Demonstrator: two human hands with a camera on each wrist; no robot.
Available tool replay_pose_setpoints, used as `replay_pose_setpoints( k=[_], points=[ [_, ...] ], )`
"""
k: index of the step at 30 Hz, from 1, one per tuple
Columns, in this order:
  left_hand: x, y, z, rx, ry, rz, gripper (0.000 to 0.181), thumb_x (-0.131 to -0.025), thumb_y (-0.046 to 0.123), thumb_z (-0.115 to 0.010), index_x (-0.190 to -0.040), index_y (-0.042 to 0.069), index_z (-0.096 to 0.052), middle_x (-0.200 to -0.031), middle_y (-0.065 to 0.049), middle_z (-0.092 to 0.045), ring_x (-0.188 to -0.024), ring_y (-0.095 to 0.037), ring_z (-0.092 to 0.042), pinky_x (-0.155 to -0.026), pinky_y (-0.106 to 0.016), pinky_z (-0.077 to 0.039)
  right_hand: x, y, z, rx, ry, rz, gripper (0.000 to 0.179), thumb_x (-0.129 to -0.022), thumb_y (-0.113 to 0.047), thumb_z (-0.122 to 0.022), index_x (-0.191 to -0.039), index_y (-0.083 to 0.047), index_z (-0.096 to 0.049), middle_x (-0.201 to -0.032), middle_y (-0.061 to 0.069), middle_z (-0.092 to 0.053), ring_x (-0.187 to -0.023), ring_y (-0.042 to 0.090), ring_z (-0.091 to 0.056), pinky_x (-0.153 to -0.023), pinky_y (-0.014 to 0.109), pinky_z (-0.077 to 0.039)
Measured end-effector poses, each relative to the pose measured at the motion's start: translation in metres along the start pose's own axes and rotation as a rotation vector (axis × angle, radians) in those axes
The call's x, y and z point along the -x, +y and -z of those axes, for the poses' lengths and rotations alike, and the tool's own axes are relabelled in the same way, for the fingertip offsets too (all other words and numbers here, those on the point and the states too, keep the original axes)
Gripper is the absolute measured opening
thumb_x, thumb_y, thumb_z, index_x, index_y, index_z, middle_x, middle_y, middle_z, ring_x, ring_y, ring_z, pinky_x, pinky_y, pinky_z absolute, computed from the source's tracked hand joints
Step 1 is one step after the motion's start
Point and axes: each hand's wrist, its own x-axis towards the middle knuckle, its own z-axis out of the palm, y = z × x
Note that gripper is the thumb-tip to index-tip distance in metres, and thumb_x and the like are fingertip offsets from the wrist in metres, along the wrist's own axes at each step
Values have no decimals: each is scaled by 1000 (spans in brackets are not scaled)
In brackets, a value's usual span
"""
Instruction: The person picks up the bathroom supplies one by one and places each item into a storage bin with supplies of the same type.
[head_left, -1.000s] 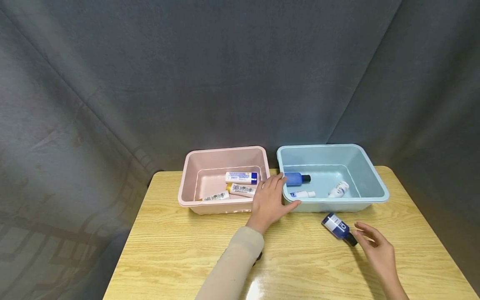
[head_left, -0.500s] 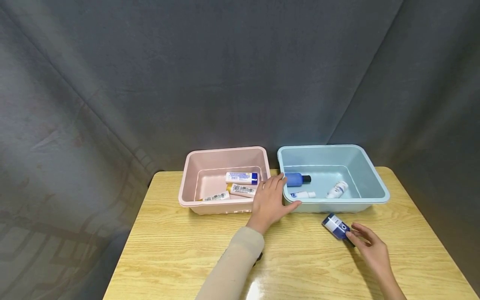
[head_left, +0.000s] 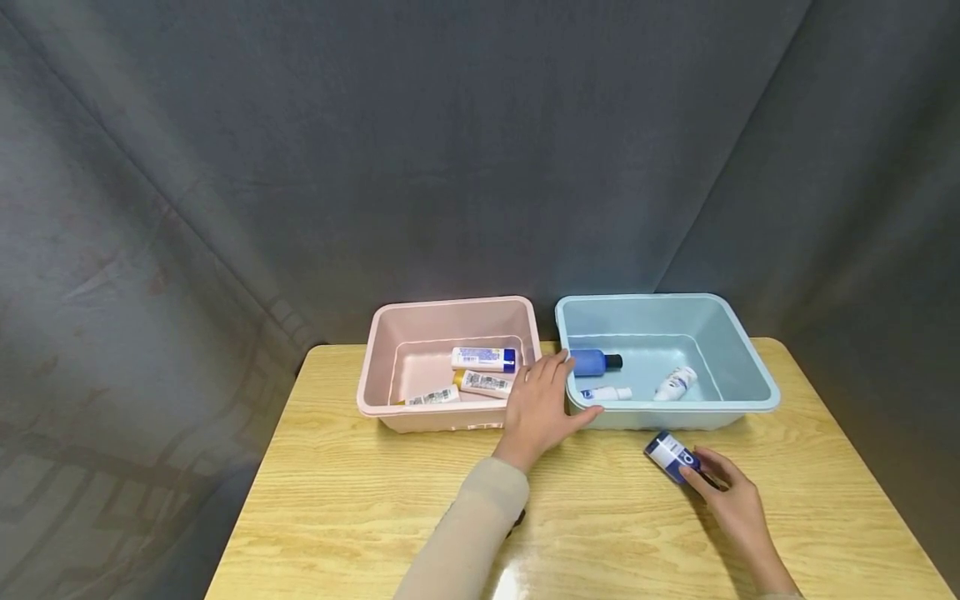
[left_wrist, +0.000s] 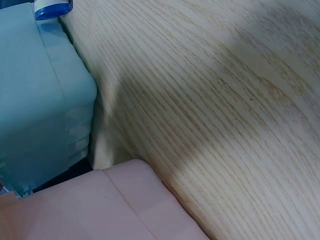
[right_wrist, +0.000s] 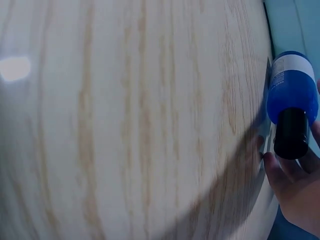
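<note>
In the head view my right hand (head_left: 735, 504) pinches a dark blue bottle (head_left: 670, 455) with a white label band and black cap, thumb on the near side and fingers on the far side. The right wrist view shows its black cap (right_wrist: 291, 134) close to the thumb; the other fingers are partly cut off. My left hand (head_left: 536, 412) rests, fingers extended, over the adjoining rims of a pink tub (head_left: 442, 414) and a light blue tub (head_left: 675, 408). It holds nothing visible.
Inside the pink tub lie several items, among them a white tube with a blue cap (head_left: 483, 359). Within the blue tub are a blue bottle (head_left: 591, 362), a small white tube (head_left: 606, 393) and a white bottle (head_left: 676, 383). Both stand on a wooden table (head_left: 360, 500) before a grey curtain (head_left: 465, 150).
My right hand has moved left and closed its thumb and fingers onto the blue bottle, which has barely shifted. The left hand has stayed at the tub rims.
</note>
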Motion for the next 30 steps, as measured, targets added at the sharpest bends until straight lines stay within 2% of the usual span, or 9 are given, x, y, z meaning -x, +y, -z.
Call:
replay_pose_setpoints(
  k=[3, 5, 7, 10, 12, 17, 22, 25, 30],
  points=[
    [0, 0, 0, -2, 0, 0, 90, -85, 84, -31, -148, 21, -45, -153, 4, -40, -137, -15, -38, -110, -39, -35, -2, 0, -1, 6, -8, 10, 61, -93, -34, -70, -138, 3, -52, -135, 28, -54, -95, -18, -39, -73, 0, -36],
    [1, 0, 1, -4, 1, 1, 90, -85, 84, -31, -149, 21, -45, -153, 5, -40, -137, -15, -38, -110, -39, -35, -3, 0, -1, 20, -26, 0, 62, -94, -35, -69, -139, 3, -50, -136, 28, -53, -103, -4, -50, -76, 3, -37],
    [1, -1, 1, -5, 2, 2, 90, -85, 84, -32, -148, 21, -45, -153, 4, -40, -137, -15, -39, -110, -39, -36, -3, -2, -2, 19, -54, -25, 65, -94, -36, -69, -141, 3, -47, -139, 29, -49, -114, 18, -55, -87, 15, -44],
    [1, -1, 0, -5, 2, 1, 90, -85, 84, -32, -148, 21, -45, -153, 4, -40, -137, -16, -39, -110, -38, -36, -3, -3, -3, 8, -88, -62, 69, -94, -36, -68, -144, 4, -43, -143, 32, -43, -127, 45, -45, -99, 41, -44],
    [1, -1, 0, -6, 3, 2, 89, -85, 84, -32, -148, 21, -45, -153, 4, -41, -137, -16, -40, -110, -38, -36, -3, -4, -5, -3, -94, -71, 69, -94, -35, -68, -144, 5, -42, -143, 33, -41, -129, 49, -42, -102, 55, -38],
    [1, -1, 1, 1, 1, 2, 89, -85, 84, -33, -148, 21, -45, -153, 4, -41, -137, -16, -40, -110, -38, -35, -4, -3, -6, 2, -87, -30, 69, -94, -34, -69, -143, 6, -43, -142, 35, -42, -128, 50, -41, -102, 58, -36],
    [0, 0, 1, 5, -7, 2, 90, -86, 84, -31, -149, 21, -44, -153, 4, -40, -137, -16, -39, -111, -37, -33, -5, -2, -5, 20, -83, 1, 68, -92, -33, -72, -141, 6, -45, -139, 35, -44, -126, 50, -44, -93, 28, -41],
    [0, 0, 1, -2, -3, 0, 90, -86, 84, -31, -149, 21, -44, -153, 4, -40, -137, -16, -40, -111, -37, -34, -5, -1, -5, 32, -83, 4, 67, -92, -33, -72, -141, 5, -46, -139, 35, -45, -125, 50, -46, -86, 20, -37],
    [0, 0, 1, -1, 0, -4, 90, -85, 84, -32, -148, 21, -44, -153, 4, -40, -137, -17, -40, -111, -38, -34, -7, 0, -7, 36, -87, 7, 68, -92, -32, -71, -141, 7, -44, -138, 37, -44, -124, 51, -45, -93, 40, -41]
  ],
)
